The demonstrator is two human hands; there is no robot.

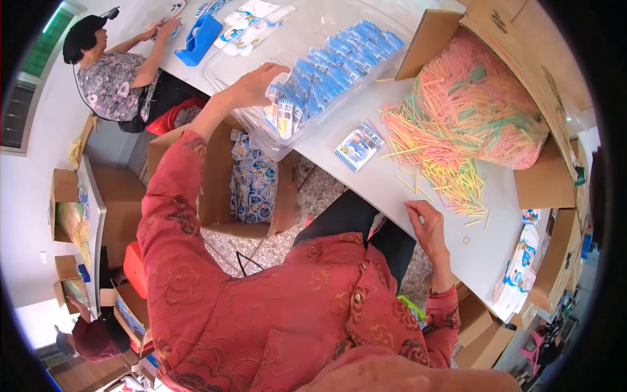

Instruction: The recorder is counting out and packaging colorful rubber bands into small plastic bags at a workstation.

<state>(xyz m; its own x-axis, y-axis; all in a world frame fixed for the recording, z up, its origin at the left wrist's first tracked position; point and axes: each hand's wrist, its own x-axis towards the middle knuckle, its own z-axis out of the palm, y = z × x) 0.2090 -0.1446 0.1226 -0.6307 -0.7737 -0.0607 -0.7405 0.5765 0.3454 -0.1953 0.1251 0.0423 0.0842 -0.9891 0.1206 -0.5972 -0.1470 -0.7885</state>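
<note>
Blue packets (339, 68) lie in a clear plastic bin (277, 149).

From afar I watch my bare left hand (258, 86) at eleven o'clock, with bent fingers (277, 69), its red-sleeved arm (171, 196) extended; my bare right hand (428, 225) is between three and four o'clock, loosely curled.

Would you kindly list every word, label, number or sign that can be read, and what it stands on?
Nothing quotable:
Single packet on the table: print too small.
Packets in the clear bin: too small.
Cardboard box, upper right: dark marks, too blurred.
White packaging, right: blue print, too small.
</note>
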